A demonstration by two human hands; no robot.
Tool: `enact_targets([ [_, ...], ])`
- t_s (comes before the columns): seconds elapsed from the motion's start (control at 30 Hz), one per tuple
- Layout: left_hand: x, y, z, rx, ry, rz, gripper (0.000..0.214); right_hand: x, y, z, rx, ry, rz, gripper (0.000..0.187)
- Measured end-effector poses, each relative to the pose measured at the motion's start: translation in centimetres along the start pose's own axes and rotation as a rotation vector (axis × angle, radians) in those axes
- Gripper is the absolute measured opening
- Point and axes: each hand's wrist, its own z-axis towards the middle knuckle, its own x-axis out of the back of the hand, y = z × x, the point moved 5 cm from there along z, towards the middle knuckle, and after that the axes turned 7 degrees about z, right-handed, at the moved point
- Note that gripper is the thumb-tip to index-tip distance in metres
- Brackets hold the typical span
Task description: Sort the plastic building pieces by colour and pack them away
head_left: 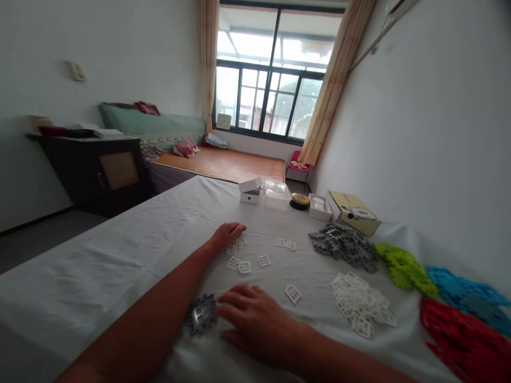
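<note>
My left hand (227, 236) reaches forward over the table, its fingers bent and close together. Whether it holds anything is hidden. Just beside it lie some small white plastic window-frame pieces (231, 249). Nearer to me, my right hand (255, 319) is palm down, with fingers stretched out and the thumb apart. Its fingertips are at the right edge of a grey toothed plastic piece (203, 315), which lies next to my left forearm. A single white lattice piece (293, 294) rests to the right of that hand, and another (264, 261) lies beyond it.
On the right are piles of white lattice pieces (359, 303), grey pieces (343, 246), green pieces (407, 270), blue pieces (467, 292) and red pieces (467, 340). A white box (250, 196), clear container (277, 194), black-and-yellow round tin (299, 201) and yellow box (354, 211) stand behind.
</note>
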Motion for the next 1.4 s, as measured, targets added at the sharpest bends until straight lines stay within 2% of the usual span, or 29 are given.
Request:
enact_targets([
  [0.07,0.0,-0.1,0.1,-0.012,-0.001,-0.014,0.055,-2.1,-0.8,1.6,0.042,-0.012,-0.061,0.038],
  [0.1,0.0,-0.1,0.2,-0.016,-0.002,-0.018,0.055,-2.7,-0.8,2.1,0.059,-0.008,-0.096,0.038],
  [0.2,0.0,0.0,0.2,-0.02,-0.009,-0.02,0.055,-3.6,-0.6,2.9,0.121,0.011,-0.223,0.021],
  [0.33,-0.1,0.0,0.2,-0.019,-0.012,-0.012,0.055,-2.9,-0.5,3.2,0.183,0.04,-0.341,0.017],
  [0.43,-0.1,-0.1,0.1,-0.018,-0.006,-0.007,0.054,-1.3,0.9,2.7,0.107,0.083,-0.342,0.019],
  [0.53,-0.1,-0.2,0.1,-0.007,-0.009,-0.004,0.053,1.9,5.1,1.0,-0.127,0.175,-0.333,0.018],
  [0.63,-0.2,-0.3,0.1,-0.001,-0.027,0.019,0.054,7.0,11.8,-2.4,-0.454,0.284,-0.357,0.024],
  [0.73,-0.2,-0.3,0.3,0.004,-0.032,0.017,0.054,12.4,19.0,-6.7,-0.809,0.277,-0.465,0.029],
  [0.83,-0.2,-0.2,0.3,0.013,-0.029,-0.008,0.054,16.2,23.8,-9.8,-0.944,0.268,-0.523,0.032],
  [0.93,-0.1,-0.1,0.1,0.03,-0.027,-0.015,0.053,17.4,26.3,-11.3,-0.972,0.227,-0.538,0.025],
  [1.03,0.0,0.0,0.1,0.027,-0.024,-0.019,0.053,17.5,26.8,-11.6,-0.962,0.19,-0.559,0.018],
  [1.17,-0.1,-0.1,0.1,0.008,-0.019,-0.015,0.053,15.9,25.1,-9.9,-0.891,0.176,-0.561,0.022],
  [1.4,-0.2,-0.2,0.2,0.016,-0.021,-0.002,0.053,7.1,19.9,-5.1,-0.671,0.023,-0.397,0.025],
])
